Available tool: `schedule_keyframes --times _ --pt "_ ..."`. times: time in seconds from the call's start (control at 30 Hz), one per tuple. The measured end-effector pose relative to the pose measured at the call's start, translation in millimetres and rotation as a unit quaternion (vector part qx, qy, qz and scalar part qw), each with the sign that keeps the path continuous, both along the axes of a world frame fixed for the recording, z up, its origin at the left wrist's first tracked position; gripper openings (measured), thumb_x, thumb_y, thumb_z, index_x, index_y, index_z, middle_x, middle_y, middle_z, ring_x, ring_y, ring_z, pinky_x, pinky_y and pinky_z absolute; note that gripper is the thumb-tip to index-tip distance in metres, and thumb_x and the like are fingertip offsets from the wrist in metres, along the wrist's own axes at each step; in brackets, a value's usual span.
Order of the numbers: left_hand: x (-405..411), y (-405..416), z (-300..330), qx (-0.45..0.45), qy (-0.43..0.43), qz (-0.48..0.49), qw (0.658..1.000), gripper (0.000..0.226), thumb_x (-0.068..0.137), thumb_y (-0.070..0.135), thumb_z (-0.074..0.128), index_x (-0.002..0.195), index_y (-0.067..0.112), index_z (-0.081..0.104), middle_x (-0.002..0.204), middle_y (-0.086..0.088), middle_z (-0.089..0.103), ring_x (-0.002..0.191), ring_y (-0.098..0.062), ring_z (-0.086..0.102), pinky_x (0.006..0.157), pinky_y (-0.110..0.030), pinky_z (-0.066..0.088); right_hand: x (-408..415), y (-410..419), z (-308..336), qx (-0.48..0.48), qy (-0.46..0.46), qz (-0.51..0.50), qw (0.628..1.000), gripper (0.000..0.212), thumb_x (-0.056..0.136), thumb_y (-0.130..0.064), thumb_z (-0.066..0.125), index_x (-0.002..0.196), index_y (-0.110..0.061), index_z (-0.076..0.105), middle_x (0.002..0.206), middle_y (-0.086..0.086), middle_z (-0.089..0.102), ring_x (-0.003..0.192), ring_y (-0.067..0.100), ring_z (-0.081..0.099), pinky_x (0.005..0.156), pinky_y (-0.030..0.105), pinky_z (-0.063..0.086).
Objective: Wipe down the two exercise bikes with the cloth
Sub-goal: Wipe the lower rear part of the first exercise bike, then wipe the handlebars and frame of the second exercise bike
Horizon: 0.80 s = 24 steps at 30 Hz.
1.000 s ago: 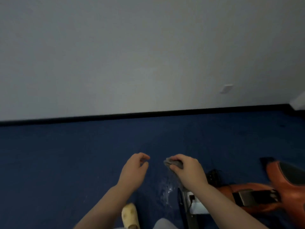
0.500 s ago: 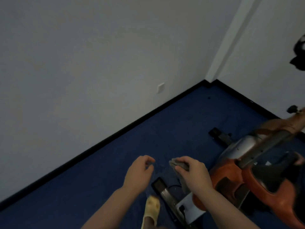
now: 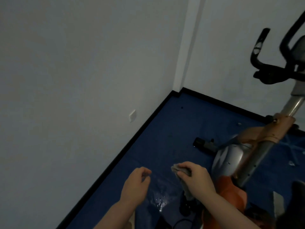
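Observation:
My right hand [image 3: 196,177] grips a folded grey cloth [image 3: 179,169], part of which hangs down below the palm. To its left, my left hand [image 3: 136,185] hovers with fingers loosely curled and nothing in it. An orange and silver exercise bike [image 3: 231,156] stands at the right, just beyond my right hand, and the hand does not touch it. The bike's silver post rises to black handlebars [image 3: 270,70] at the upper right. Only one bike is in view.
Blue carpet [image 3: 165,138] with a wet, shiny patch [image 3: 160,200] below my hands. White walls meet at a corner [image 3: 178,91] with black skirting. A wall socket [image 3: 132,115] sits low on the left wall. The bike's black front foot [image 3: 203,143] and a cable lie on the floor.
The view has swung right and up, bringing the room corner, the bike's post and handlebars into sight. Both hands keep their pose, the right still holding the cloth.

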<state>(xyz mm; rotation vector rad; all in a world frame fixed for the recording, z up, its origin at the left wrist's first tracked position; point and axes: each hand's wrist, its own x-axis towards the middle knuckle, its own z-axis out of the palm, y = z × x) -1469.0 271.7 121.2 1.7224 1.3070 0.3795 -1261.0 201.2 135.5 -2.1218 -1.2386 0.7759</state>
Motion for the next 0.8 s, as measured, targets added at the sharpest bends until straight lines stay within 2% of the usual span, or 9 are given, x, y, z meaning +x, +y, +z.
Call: schedule_keyframes --times 0.1,0.2,0.3,0.4,0.47,0.6,0.8 --pt "7.1 58.4 4.2 0.003 0.004 -0.057 0.998 0.022 0.091 0.011 0.055 0.099 0.031 0.058 0.108 0.008 0.060 0.101 -0.005 0.058 0.091 -0.019 0.042 5.6 35.9 2.4 0.019 -0.006 -0.070 0.997 0.018 0.080 -0.030 0.072 0.094 -0.040 0.067 0.087 -0.027 0.063 0.082 -0.013 0.055 0.065 0.004 0.041" --pt "13.9 118.3 11.5 0.025 -0.003 -0.099 0.995 0.026 0.090 0.008 0.057 0.099 0.032 0.058 0.108 0.008 0.062 0.103 -0.009 0.060 0.095 -0.026 0.045 9.9 63.9 7.8 0.029 -0.002 -0.146 0.989 0.017 0.079 -0.030 0.073 0.093 -0.037 0.068 0.090 -0.021 0.066 0.086 -0.005 0.058 0.072 0.010 0.042" --pt "33.2 170.4 22.8 0.045 -0.034 -0.130 0.990 0.029 0.090 0.006 0.058 0.097 0.034 0.058 0.106 0.008 0.064 0.101 -0.008 0.061 0.091 -0.023 0.043 18.6 85.2 15.4 0.053 0.007 -0.213 0.976 0.017 0.079 -0.028 0.073 0.094 -0.037 0.068 0.092 -0.020 0.067 0.089 -0.002 0.060 0.078 0.018 0.048" --pt "61.7 193.8 32.7 0.038 -0.052 -0.170 0.983 0.028 0.090 0.005 0.057 0.095 0.033 0.060 0.104 0.010 0.063 0.098 -0.004 0.060 0.089 -0.022 0.042 29.0 91.0 28.8 0.082 0.013 -0.269 0.959 0.019 0.081 -0.028 0.071 0.097 -0.037 0.067 0.094 -0.020 0.067 0.090 -0.003 0.060 0.080 0.020 0.049" --pt "83.0 196.8 35.3 0.033 -0.074 -0.205 0.975 0.031 0.090 0.005 0.058 0.091 0.036 0.060 0.102 0.014 0.063 0.097 0.002 0.059 0.087 -0.020 0.043 40.0 88.6 39.4 0.094 0.009 -0.306 0.947 0.019 0.082 -0.029 0.071 0.096 -0.040 0.065 0.092 -0.022 0.066 0.090 -0.004 0.059 0.076 0.016 0.047" --pt "125.4 197.5 35.9 0.013 -0.091 -0.278 0.956 0.031 0.090 0.007 0.059 0.090 0.039 0.061 0.100 0.014 0.064 0.096 0.010 0.058 0.080 -0.007 0.041 71.7 84.9 57.9 0.118 -0.007 -0.379 0.918 0.021 0.083 -0.028 0.070 0.103 -0.034 0.066 0.094 -0.021 0.065 0.090 -0.007 0.057 0.068 0.007 0.041" --pt "201.5 218.4 47.8 0.011 -0.113 -0.313 0.943 0.026 0.092 0.012 0.058 0.093 0.037 0.062 0.102 0.013 0.063 0.099 0.001 0.059 0.083 -0.013 0.042 128.7 98.3 68.5 0.156 -0.025 -0.425 0.891 0.023 0.083 -0.026 0.071 0.105 -0.032 0.068 0.096 -0.020 0.067 0.089 -0.008 0.059 0.071 0.007 0.043"
